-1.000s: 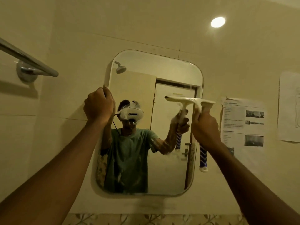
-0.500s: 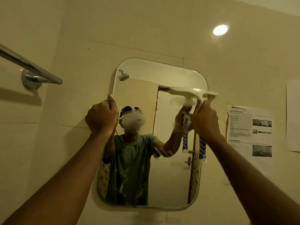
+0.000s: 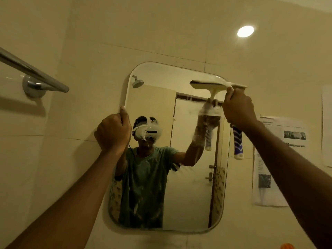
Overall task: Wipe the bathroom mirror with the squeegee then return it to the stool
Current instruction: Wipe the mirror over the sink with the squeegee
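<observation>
- Right hand (image 3: 239, 108) first: we have it clenched round the squeegee (image 3: 214, 87) handle, fingers wrapped tight, arm stretched up.
- Just above that fist, the white blade lies level against the top right corner of the mirror (image 3: 188, 194). Its right end pokes past the rim, over the wall.
- Below the fist, the handle's blue-and-white zigzag tail hangs down just outside the mirror's right edge.
- Across to the left hand (image 3: 113, 133): we are gripping the mirror's left rim, fingers curled round the edge and thumb pointing up along it.
- Between our two hands the glass shows us back: green T-shirt, white headset, both arms raised, with a shower head and a door behind.
- Beside the right hand, the glass is smeared and flecked white over the reflected arm.
- Right of the right arm, a printed paper (image 3: 276, 159) is stuck on the wall. Further right, another sheet (image 3: 327, 126) sits at the picture's edge.
- Well above the right hand, a round lamp (image 3: 245, 31) glows.
- Left of the left hand and higher, a chrome towel bar (image 3: 36, 72) juts from the tiled wall.
- Far below the right arm, at the bottom edge, there is a scrap of something orange (image 3: 287, 246). We can't tell what it is.
</observation>
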Demonstrator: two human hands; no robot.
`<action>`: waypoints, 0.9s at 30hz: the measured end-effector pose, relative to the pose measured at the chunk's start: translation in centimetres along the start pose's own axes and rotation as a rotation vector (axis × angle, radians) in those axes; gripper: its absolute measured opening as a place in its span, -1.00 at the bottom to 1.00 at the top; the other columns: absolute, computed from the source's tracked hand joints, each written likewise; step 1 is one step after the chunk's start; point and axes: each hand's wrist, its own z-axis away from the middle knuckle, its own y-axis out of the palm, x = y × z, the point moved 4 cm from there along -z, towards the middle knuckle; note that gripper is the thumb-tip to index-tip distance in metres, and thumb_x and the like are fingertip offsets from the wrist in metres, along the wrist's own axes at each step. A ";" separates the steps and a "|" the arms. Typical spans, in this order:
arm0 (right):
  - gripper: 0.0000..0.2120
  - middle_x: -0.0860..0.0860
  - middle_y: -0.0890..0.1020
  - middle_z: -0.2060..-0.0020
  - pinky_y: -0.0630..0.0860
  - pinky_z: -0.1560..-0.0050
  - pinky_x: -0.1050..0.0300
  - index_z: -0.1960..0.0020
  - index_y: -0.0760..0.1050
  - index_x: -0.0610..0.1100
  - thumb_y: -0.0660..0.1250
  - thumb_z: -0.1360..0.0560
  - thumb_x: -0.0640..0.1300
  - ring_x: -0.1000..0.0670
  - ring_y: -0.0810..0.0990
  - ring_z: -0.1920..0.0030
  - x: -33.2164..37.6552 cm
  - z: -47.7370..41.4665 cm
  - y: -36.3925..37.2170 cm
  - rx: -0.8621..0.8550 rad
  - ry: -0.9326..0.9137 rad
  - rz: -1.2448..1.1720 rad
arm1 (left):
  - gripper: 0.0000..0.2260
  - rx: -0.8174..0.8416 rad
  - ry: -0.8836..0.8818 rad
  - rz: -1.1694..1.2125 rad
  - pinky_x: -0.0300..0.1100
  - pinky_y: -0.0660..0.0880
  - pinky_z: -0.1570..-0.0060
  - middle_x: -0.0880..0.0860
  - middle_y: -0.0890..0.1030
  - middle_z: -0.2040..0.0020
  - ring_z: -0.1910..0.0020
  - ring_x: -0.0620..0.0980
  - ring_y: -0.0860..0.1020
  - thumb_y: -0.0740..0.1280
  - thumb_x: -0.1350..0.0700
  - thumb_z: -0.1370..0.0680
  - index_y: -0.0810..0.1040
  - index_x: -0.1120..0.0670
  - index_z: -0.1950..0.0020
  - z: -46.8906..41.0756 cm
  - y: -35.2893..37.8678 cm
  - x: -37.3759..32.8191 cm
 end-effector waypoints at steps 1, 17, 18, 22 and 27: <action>-0.56 -0.09 0.57 0.33 0.56 0.40 0.05 0.00 0.45 -0.18 -0.06 -0.66 0.11 -0.06 0.58 0.39 -0.6 1.1 0.4 0.001 0.005 -0.007 | -0.48 0.000 -0.006 0.003 -0.30 0.22 0.47 -0.08 0.29 0.56 0.60 -0.10 0.29 0.05 -0.12 -0.67 0.31 0.01 0.48 0.0 0.0 0.0; -0.57 -0.09 0.53 0.35 0.53 0.40 0.07 0.02 0.48 -0.24 -0.01 -0.67 0.05 -0.07 0.55 0.41 0.2 0.0 -2.7 0.100 0.092 -0.013 | -0.46 0.059 0.004 0.041 -0.32 0.21 0.48 -0.06 0.35 0.54 0.56 -0.11 0.34 0.01 -0.13 -0.67 0.36 0.03 0.46 0.3 0.0 0.3; -0.57 -0.08 0.52 0.36 0.50 0.42 0.10 0.03 0.48 -0.24 -0.02 -0.67 0.05 -0.05 0.54 0.43 0.2 0.1 -2.6 0.110 0.100 -0.002 | -0.47 0.053 0.005 0.038 -0.31 0.20 0.49 -0.06 0.35 0.54 0.57 -0.11 0.34 0.02 -0.13 -0.67 0.35 0.03 0.46 0.3 0.0 0.3; -0.60 -0.10 0.52 0.40 0.54 0.45 0.07 0.08 0.45 -0.20 -0.03 -0.68 0.02 -0.02 0.49 0.48 -1.3 4.5 -1.8 0.160 0.079 0.004 | -0.47 0.039 -0.010 0.028 -0.31 0.19 0.50 -0.07 0.33 0.54 0.57 -0.13 0.31 0.02 -0.13 -0.67 0.37 0.04 0.45 0.4 0.1 0.3; -0.53 -0.10 0.52 0.47 0.47 0.56 0.15 0.20 0.45 -0.17 -0.05 -0.68 0.04 -0.01 0.49 0.55 -3.7 12.7 -0.6 0.236 0.133 0.025 | -0.46 0.045 -0.019 0.036 -0.31 0.21 0.51 -0.07 0.32 0.55 0.58 -0.12 0.30 0.00 -0.15 -0.67 0.37 0.05 0.45 0.8 -0.1 0.4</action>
